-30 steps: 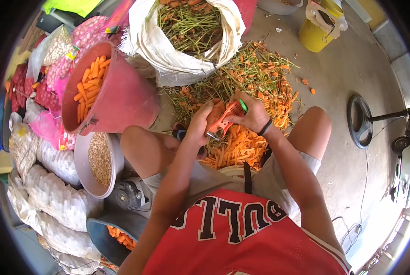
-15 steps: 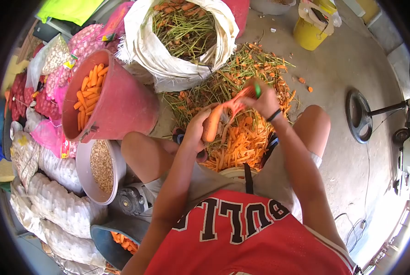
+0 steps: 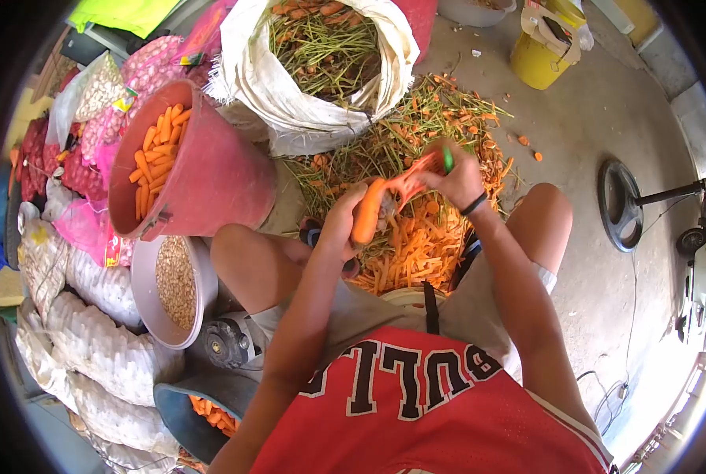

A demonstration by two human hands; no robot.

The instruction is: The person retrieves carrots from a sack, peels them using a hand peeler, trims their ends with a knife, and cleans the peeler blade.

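My left hand [image 3: 345, 215] is wrapped round an orange carrot [image 3: 368, 213], which points up toward the middle of the view. In my right hand [image 3: 458, 180] is a peeler [image 3: 411, 181] with a reddish-orange body and a green end [image 3: 448, 160]. The peeler's head meets the carrot's upper end. Below both hands, between my legs, lies a heap of carrot peelings [image 3: 418, 254]. Cut green stems and carrot tops [image 3: 432, 118] cover the floor beyond it.
A red bucket [image 3: 238, 178] of peeled carrots leans at the left. Ahead stands a white sack [image 3: 246, 75] of untrimmed carrots. Also near are a tub [image 3: 203, 276] of pale pieces, a blue container [image 3: 175, 415] with carrots, white sacks [image 3: 112, 355], a yellow bucket [image 3: 533, 67] and a fan base [image 3: 606, 205].
The peeler stays against the carrot's upper end, and the hands hold nearly the same pose. The carrot's surface facing me looks smoother and brighter. The whole view has shifted slightly.
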